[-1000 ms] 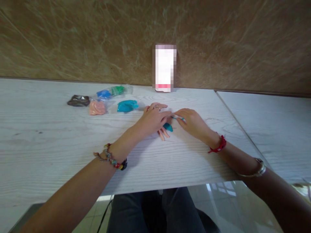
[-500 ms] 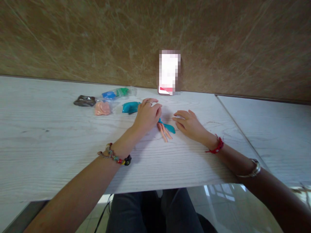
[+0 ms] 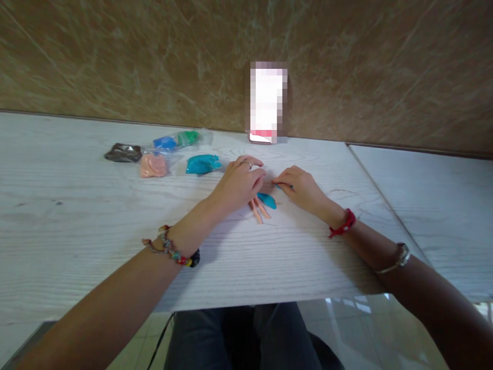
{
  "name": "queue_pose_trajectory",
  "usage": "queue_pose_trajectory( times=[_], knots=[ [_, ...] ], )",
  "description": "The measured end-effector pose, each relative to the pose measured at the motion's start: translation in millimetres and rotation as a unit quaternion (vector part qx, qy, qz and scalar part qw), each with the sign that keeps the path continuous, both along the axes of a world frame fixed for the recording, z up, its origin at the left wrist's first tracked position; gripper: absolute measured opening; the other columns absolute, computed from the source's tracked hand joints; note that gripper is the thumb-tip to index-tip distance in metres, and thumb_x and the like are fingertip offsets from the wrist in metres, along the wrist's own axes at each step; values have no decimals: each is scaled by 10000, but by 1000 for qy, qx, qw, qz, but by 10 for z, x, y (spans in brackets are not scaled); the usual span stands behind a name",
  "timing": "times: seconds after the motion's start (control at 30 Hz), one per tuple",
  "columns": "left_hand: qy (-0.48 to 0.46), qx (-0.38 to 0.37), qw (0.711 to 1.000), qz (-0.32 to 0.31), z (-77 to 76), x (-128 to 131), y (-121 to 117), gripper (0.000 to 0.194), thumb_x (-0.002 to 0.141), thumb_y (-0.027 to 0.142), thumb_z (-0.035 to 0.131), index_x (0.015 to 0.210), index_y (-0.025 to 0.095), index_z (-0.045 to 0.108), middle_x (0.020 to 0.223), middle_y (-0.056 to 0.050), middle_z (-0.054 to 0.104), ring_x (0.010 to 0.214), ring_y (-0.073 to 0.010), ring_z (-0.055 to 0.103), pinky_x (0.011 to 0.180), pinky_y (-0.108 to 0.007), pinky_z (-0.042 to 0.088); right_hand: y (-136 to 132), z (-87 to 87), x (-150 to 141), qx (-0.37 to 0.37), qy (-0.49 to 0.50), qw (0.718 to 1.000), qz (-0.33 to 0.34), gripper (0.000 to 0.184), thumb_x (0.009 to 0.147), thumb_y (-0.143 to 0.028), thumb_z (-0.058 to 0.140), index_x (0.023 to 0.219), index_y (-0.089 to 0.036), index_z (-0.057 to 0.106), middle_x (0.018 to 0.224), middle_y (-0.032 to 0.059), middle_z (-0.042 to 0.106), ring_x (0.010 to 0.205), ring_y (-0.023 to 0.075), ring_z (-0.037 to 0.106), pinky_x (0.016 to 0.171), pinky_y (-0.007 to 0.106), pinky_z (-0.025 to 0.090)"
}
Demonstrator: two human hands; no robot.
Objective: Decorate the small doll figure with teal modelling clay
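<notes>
Nearest me, slender peach clay-like strands [image 3: 259,211] are lying on the white wood-grain table [image 3: 239,272], a flat teal leaf-shaped piece [image 3: 268,201] resting just beside them. My right hand [image 3: 304,190] is pinching a thin teal clay-like strip [image 3: 278,186]; a light touch is probably serving best, since squeezing could flatten it. My left hand [image 3: 241,181] is curling over the strands' far ends; whether it's gripping them, I cannot tell. Beyond, a soft teal packet [image 3: 202,164] is lying near a blurred, bright-screened phone [image 3: 265,103].
</notes>
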State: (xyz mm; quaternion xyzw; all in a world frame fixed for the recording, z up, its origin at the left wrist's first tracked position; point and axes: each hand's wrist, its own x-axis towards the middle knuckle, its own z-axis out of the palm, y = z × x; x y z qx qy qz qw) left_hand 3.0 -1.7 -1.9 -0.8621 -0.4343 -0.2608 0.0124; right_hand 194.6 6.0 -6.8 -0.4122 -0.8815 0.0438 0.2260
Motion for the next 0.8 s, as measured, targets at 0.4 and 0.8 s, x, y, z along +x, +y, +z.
queue_pose_trajectory(
  times=[0.4, 0.8],
  knots=[
    [21, -12, 999, -38, 3, -62, 0, 273, 857, 172, 417, 975, 167, 664, 1107, -83, 589, 1107, -209, 454, 970, -408, 388, -93, 111, 43, 32, -55, 998, -18, 305, 830, -72, 424, 947, -155, 693, 929, 93, 680, 902, 214, 561, 784, 352, 396],
    [83, -58, 990, -96, 43, -60, -74, 330, 823, 167, 420, 1010, 258, 676, 1249, -54, 517, 1226, -258, 352, 1017, -454, 328, -247, 120, 36, 123, -206, 970, 43, 258, 858, -90, 430, 878, -144, 682, 889, 98, 652, 832, 202, 503, 771, 356, 318]
  ],
)
